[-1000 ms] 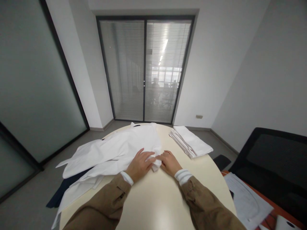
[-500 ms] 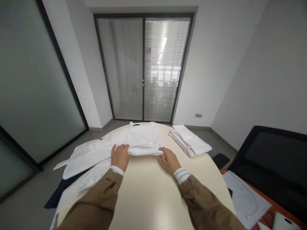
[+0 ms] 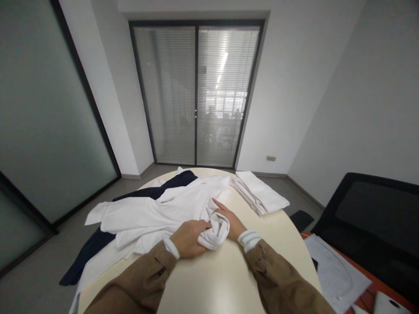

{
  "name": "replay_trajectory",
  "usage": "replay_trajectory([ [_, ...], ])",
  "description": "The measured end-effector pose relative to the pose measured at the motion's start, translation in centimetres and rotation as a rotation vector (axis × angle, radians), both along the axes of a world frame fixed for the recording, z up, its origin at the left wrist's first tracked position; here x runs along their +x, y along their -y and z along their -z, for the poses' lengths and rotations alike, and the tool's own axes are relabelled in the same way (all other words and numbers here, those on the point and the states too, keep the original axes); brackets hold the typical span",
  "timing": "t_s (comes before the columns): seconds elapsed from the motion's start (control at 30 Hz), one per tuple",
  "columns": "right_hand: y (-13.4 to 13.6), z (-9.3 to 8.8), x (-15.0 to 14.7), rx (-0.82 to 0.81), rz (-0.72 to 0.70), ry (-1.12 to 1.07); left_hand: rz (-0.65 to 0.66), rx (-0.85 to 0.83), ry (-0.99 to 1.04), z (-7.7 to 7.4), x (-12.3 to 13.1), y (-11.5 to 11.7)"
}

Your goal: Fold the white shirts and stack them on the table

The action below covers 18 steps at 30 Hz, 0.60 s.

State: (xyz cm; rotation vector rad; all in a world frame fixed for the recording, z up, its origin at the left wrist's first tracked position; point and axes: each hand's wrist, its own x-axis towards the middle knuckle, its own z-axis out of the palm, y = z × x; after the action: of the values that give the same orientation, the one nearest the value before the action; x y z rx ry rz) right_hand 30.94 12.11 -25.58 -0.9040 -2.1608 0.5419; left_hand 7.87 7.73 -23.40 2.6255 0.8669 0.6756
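Note:
A white shirt (image 3: pixel 163 200) is spread over the left and far part of the round table, with a sleeve-like end reaching left. Its near right edge is bunched into a loose roll (image 3: pixel 214 233) between my hands. My left hand (image 3: pixel 191 237) is closed on the near left side of that roll, thumb on top. On the roll's right side is my right hand (image 3: pixel 231 222), its index finger stretched along the cloth and its other fingers partly hidden behind the folds. Dark navy cloth (image 3: pixel 178 179) shows behind and beneath the white shirt.
Folded white cloths (image 3: pixel 260 192) lie stacked at the table's right edge. To the right is a black mesh chair (image 3: pixel 376 226), beside an orange-red surface with a white bag-like sheet (image 3: pixel 338 270). Another white cloth hangs over the pale table's (image 3: pixel 203 288) left edge.
Both hands have drawn the white shirt's edge together into a bunched roll. My left hand moved right and nearer me; the shirt shifted, uncovering more navy cloth behind it.

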Motion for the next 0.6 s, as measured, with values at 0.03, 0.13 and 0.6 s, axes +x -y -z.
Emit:
replay_trajectory([
  [0.03,-0.1,-0.1,0.0,-0.008,0.014,-0.033,-0.019,0.047,0.002,-0.1,-0.1,0.0],
  [0.13,-0.2,-0.4,-0.2,-0.085,0.087,-0.160,-0.171,0.188,0.008,-0.1,-0.4,-0.3],
  [0.6,1.7,-0.6,-1.9,-0.180,-0.105,-0.189,-0.678,0.107,-0.242,1.8,0.3,-1.7],
])
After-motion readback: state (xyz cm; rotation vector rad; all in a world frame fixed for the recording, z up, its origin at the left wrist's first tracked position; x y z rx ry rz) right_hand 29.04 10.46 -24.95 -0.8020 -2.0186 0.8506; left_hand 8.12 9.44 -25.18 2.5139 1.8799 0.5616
